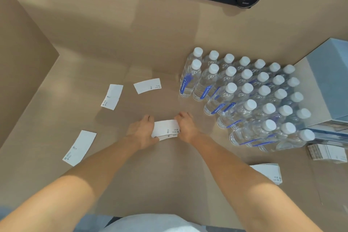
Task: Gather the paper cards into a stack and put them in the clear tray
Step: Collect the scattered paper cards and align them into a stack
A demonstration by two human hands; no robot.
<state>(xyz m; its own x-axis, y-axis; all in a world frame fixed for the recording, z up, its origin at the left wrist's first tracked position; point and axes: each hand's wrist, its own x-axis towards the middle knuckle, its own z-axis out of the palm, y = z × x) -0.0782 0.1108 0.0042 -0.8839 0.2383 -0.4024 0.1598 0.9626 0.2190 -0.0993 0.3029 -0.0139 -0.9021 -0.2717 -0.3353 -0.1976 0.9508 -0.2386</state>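
Both hands clamped a small card stack on the table.
Left hand (142,133) and right hand (186,128) gripped the short ends of the stack (165,130); long axis ran left-right. Three loose cards (112,96) lay scattered on the tan table (113,24), bottled water (244,96) at right.

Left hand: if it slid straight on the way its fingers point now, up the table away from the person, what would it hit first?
Probably the loose card lying flat ahead of the left hand, which grips the small card stack. Bare table lies between; the exact line is uncertain.
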